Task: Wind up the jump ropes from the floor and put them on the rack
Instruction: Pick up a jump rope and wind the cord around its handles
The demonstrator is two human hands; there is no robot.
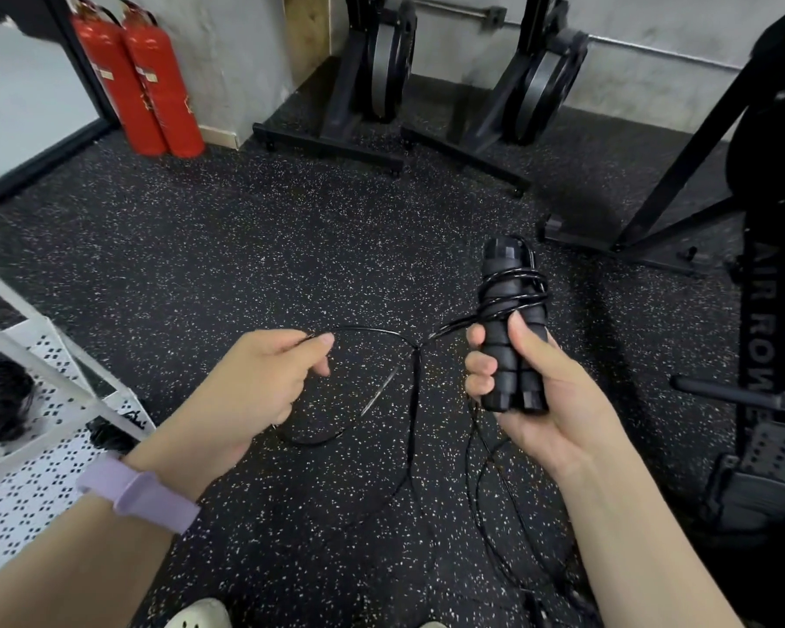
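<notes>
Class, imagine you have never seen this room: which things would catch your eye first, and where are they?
First, the right hand at centre, holding two black handles with rope wound round them. The left hand beside it pinches the loose rope, which trails to the floor. Then two red extinguishers stand at the wall, upper left.

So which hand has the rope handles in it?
The right hand. It grips both black handles, with rope wound round them. The left hand only pinches the loose rope.
</notes>
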